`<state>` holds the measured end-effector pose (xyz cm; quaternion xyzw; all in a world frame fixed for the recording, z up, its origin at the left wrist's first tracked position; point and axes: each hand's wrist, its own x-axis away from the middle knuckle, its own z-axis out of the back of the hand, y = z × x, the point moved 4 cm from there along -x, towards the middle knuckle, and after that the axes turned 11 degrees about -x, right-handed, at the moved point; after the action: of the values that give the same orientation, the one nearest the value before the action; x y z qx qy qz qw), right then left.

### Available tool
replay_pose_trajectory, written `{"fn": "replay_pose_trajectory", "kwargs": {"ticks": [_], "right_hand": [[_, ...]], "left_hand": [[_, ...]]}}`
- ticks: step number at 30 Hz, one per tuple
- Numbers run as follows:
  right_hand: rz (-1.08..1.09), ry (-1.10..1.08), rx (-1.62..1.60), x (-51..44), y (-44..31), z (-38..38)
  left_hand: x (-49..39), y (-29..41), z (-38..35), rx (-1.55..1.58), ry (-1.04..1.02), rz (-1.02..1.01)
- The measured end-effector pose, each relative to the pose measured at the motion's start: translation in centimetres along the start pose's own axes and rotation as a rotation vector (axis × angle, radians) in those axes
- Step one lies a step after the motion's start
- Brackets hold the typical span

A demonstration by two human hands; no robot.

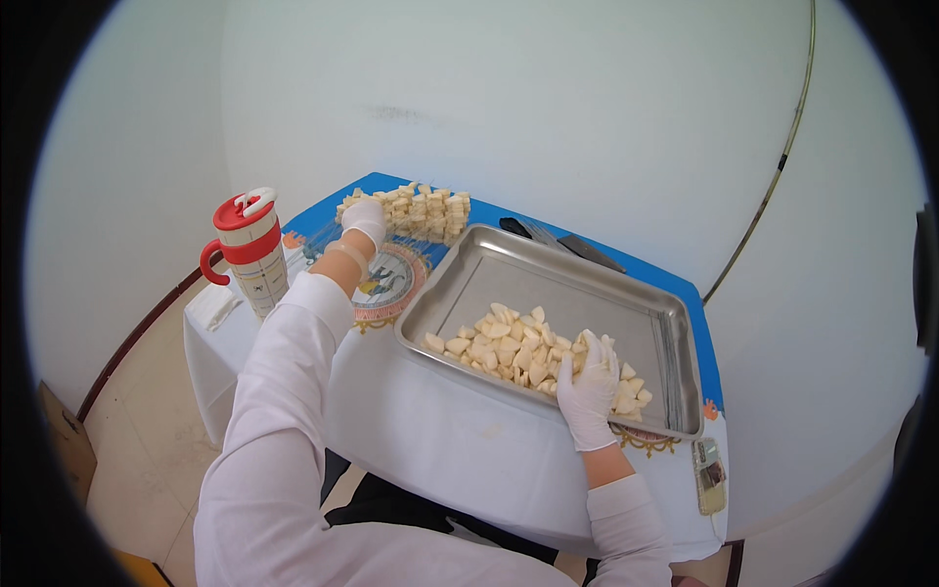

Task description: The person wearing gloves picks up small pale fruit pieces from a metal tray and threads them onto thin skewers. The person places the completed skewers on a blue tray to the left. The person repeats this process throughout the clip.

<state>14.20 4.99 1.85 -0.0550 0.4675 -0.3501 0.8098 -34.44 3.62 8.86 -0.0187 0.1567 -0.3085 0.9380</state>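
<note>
My left hand [365, 221], in a white glove, reaches to a stack of pale cut pieces on thin skewers [429, 213] at the table's far left. Its fingertips are hidden, so a grip cannot be made out. My right hand [591, 389], gloved too, rests over the near edge of a metal tray [565, 275]. Thumb and fingers lie apart on a heap of loose pale peeled pieces [506, 345]; whether a piece is held is unclear. Along the tray's right side lies a bundle of thin skewers [670, 367].
A tall tumbler [253, 249] with red lid and handle stands at the left, beside folded white tissue [213, 307]. Behind the tray lie a dark flat object [590, 253] and clear plastic. A phone in a case [709, 477] lies at the right table edge. The wall rises close behind.
</note>
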Motion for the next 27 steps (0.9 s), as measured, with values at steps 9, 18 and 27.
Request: {"fn": "replay_pose_trajectory", "kwargs": {"ticks": [9, 18, 27], "right_hand": [[-0.024, -0.012, -0.009, 0.05, 0.18, -0.06], [0.002, 0.004, -0.006, 0.07, 0.20, -0.14], [-0.012, -0.003, -0.013, 0.14, 0.43, -0.25]], "left_hand": [[0.45, 0.59, -0.12, -0.102, -0.002, -0.035], [0.44, 0.55, -0.44, -0.142, -0.008, -0.064], [0.88, 0.82, -0.15, -0.190, 0.070, -0.058]]}}
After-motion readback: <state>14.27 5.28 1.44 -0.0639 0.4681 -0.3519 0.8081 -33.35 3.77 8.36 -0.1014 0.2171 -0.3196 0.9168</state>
